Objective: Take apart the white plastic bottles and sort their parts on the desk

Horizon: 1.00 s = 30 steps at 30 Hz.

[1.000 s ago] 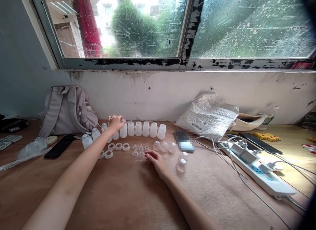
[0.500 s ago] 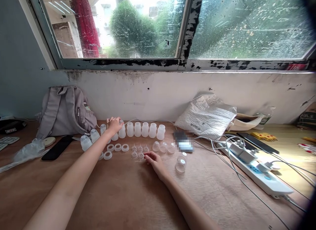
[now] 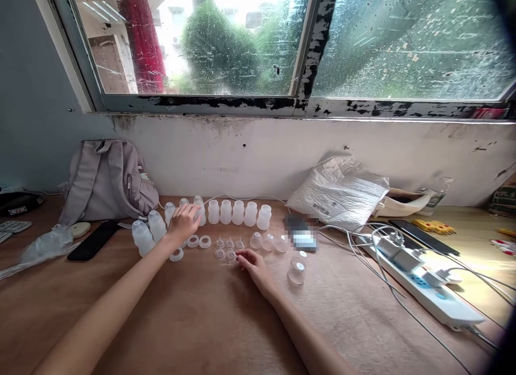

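My left hand (image 3: 183, 223) hovers with curled fingers over the white rings (image 3: 199, 240), just in front of the left end of a row of several translucent white bottles (image 3: 237, 213); whether it holds anything is hidden. Two capped bottles (image 3: 149, 232) stand to its left and one ring (image 3: 176, 254) lies below it. My right hand (image 3: 253, 266) rests on the wooden table (image 3: 209, 321), its fingers bent together, fingertips against several small clear valve pieces (image 3: 228, 249). Clear caps (image 3: 268, 242) and two clear cups (image 3: 296, 270) lie to its right.
A grey backpack (image 3: 107, 179) leans on the wall at the back left, with a black phone (image 3: 91, 240) and crumpled clear plastic (image 3: 48, 246) in front. At the right are a white plastic bag (image 3: 341, 192), a power strip (image 3: 423, 286) with plugs and cables, and another dark phone (image 3: 423, 236).
My left hand has drawn back from the top of a bottle at the left end of the row, down toward the rings. My right hand has stayed in place.
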Motion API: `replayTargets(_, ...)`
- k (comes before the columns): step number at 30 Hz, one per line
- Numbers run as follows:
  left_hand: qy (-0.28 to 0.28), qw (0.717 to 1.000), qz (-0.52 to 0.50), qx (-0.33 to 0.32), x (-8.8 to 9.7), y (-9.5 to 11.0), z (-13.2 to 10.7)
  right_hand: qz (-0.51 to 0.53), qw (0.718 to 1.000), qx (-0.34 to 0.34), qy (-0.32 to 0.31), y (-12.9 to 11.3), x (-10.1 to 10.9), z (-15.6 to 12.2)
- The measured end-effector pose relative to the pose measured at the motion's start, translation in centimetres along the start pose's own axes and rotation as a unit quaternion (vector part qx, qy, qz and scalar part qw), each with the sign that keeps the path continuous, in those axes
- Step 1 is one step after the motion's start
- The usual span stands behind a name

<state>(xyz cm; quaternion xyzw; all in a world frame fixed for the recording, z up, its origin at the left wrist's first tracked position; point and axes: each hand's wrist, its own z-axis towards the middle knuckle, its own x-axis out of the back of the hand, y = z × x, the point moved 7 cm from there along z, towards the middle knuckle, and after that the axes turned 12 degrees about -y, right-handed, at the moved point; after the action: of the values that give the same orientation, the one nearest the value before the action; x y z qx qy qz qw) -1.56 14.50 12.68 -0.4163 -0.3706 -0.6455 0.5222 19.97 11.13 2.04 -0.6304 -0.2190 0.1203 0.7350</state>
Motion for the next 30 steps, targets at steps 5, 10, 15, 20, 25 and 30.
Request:
replayTargets(5,-0.006,0.999,-0.025,-0.03,-2.1,-1.0,-7.8,-0.108,0.993,0.031,0.042,-0.7,0.1,-0.2)
replayTargets(10,-0.007,0.999,-0.018,0.027,-3.4,-4.3,-12.0,-0.246,0.962,0.049,0.111,-0.6,0.3,-0.2)
replayTargets(15,-0.021,0.998,-0.007,0.064,-4.0,-6.3,-12.8,-0.323,0.94,0.054,0.091,0.4,-0.3,0.5)
replayTargets(20,-0.029,0.999,-0.028,0.03,-3.9,-5.2,-12.3,-0.364,0.926,0.051,0.086,0.6,-0.7,0.9)
replayTargets(25,-0.038,0.998,-0.048,0.006,-4.2,-3.6,-11.7,-0.375,0.922,0.049,0.077,0.5,-1.0,1.1)
replayTargets(30,-0.026,0.986,-0.157,0.04,-4.5,-3.3,-11.1,-0.328,0.941,0.053,0.066,-0.2,-1.0,0.7)
